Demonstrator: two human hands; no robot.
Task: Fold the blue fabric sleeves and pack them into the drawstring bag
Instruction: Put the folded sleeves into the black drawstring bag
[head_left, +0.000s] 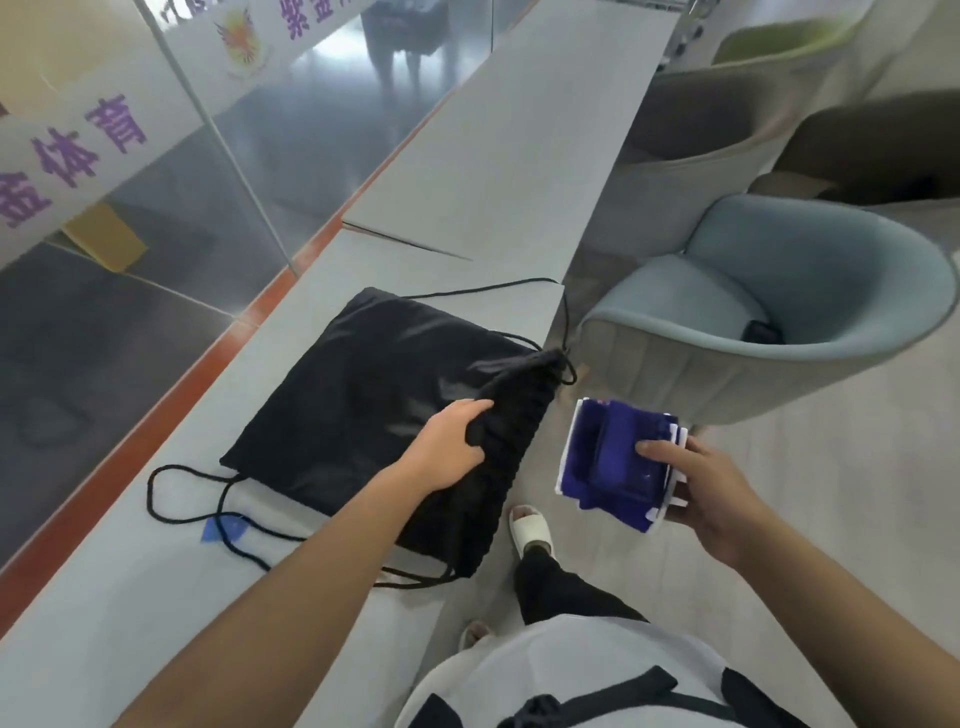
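A long pale grey surface (493, 171) runs along a glass wall, with a light blue armchair (810, 291) standing just beside its right edge. The black drawstring bag (363, 395) lies flat on the surface, its gathered mouth at the right edge and partly over it. The left hand (452, 447) grips that bunched mouth, fingers curled into the fabric. The right hand (711, 488) holds the folded blue fabric sleeves (613, 457) as a compact stack with white edging, thumb pressed on top, off the surface and near the bag's mouth. Black cords (182, 499) loop from the bag's left corner across a small blue tape piece (228, 530)
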